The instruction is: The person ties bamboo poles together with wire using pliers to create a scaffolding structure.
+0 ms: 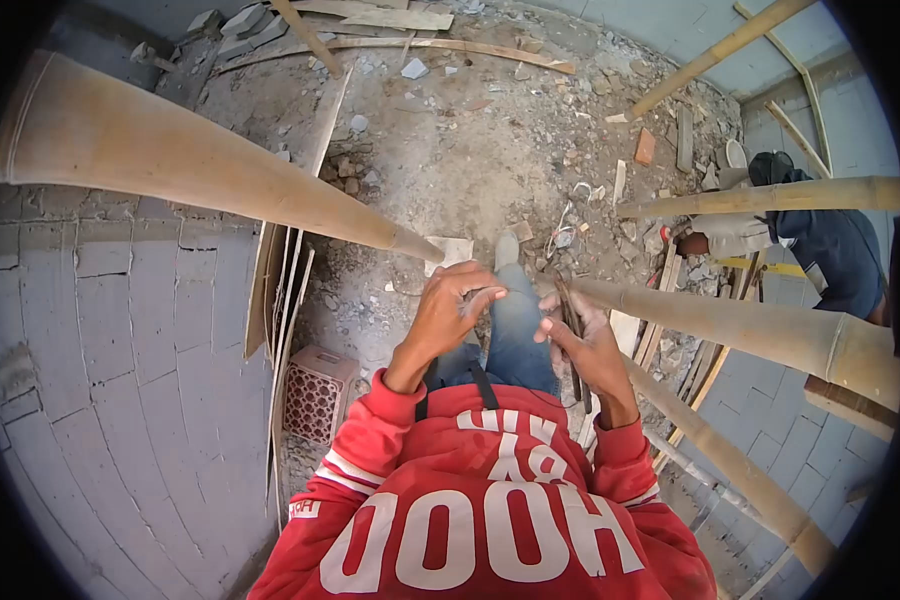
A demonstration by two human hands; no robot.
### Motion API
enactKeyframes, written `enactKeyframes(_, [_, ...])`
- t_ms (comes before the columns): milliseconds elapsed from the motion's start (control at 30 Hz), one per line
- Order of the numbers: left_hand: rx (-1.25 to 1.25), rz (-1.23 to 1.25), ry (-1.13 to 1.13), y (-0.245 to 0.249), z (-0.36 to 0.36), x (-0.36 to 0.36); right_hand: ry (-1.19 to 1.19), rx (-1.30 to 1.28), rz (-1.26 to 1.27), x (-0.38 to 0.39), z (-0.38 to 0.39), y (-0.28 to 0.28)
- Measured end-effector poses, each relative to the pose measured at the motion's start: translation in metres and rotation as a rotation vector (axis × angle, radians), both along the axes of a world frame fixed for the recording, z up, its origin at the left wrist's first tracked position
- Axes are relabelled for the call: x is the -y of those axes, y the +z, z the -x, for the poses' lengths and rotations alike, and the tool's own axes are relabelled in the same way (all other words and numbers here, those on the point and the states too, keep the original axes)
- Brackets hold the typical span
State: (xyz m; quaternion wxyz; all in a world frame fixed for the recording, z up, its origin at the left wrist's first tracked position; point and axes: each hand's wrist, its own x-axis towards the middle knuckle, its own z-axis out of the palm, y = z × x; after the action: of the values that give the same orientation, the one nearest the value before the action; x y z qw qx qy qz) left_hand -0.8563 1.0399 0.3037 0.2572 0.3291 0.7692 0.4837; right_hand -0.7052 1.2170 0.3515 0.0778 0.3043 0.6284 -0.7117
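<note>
My left hand is closed in front of my red hoodie, thumb and index fingertips pressed together. Whatever may be between those fingertips is too small to make out. My right hand is wrapped around a dark pair of pliers; its long handles point down toward my body. A short gap separates the two hands, above my jeans. Close to my right hand, a thick bamboo pole runs off to the right. Another bamboo pole slants down from the upper left and ends near my left hand.
Rubble covers the ground. A plastic crate stands by thin boards at the grey block wall. To the right, a person in dark clothing bends behind bamboo poles. Wooden planks lean nearby.
</note>
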Motion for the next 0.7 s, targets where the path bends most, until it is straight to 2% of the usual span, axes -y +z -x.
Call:
enactKeyframes(33, [-0.066,0.010,-0.047,-0.005,0.014,-0.015,-0.006,0.005,0.013,-0.005,0.009,-0.014])
enactKeyframes(67, [-0.060,0.024,-0.050,-0.010,0.027,-0.033,-0.183,-0.009,0.131,-0.012,0.018,-0.030])
enactKeyframes(133, [-0.433,-0.100,0.158,-0.027,0.058,-0.071,-0.489,-0.047,0.277,-0.027,0.044,-0.068])
enactKeyframes(167, [-0.429,-0.087,0.160,-0.042,0.079,-0.089,-0.485,-0.038,0.287,-0.037,0.059,-0.084])
enactKeyframes(233, [-0.335,-0.078,0.427,-0.081,0.129,-0.128,-0.744,-0.005,0.227,-0.062,0.094,-0.116])
enactKeyframes(267, [-0.335,-0.068,0.432,-0.106,0.154,-0.145,-0.786,-0.013,0.215,-0.075,0.111,-0.132])
enactKeyframes(333, [-0.124,0.050,0.578,-0.178,0.213,-0.175,-0.835,0.021,0.163,-0.103,0.149,-0.168])
enactKeyframes(367, [-0.131,0.058,0.579,-0.223,0.241,-0.186,-0.855,0.034,0.147,-0.118,0.172,-0.187])
enactKeyframes(433, [0.136,0.303,0.592,-0.326,0.298,-0.204,-0.892,0.105,0.149,-0.153,0.221,-0.222])
enactKeyframes(467, [0.137,0.324,0.586,-0.372,0.328,-0.213,-0.871,0.117,0.135,-0.173,0.236,-0.249])
enactKeyframes(533, [0.102,0.559,0.409,-0.460,0.376,-0.231,-0.893,0.141,0.081,-0.210,0.270,-0.286])
enactKeyframes(600, [0.113,0.609,0.340,-0.550,0.422,-0.246,-0.909,0.213,0.017,-0.240,0.293,-0.309])
enactKeyframes(667, [0.092,0.609,0.282,-0.614,0.480,-0.282,-0.917,0.232,-0.050,-0.267,0.312,-0.341])
enactKeyframes(700, [0.060,0.709,0.226,-0.633,0.501,-0.297,-0.905,0.258,-0.071,-0.279,0.314,-0.355])
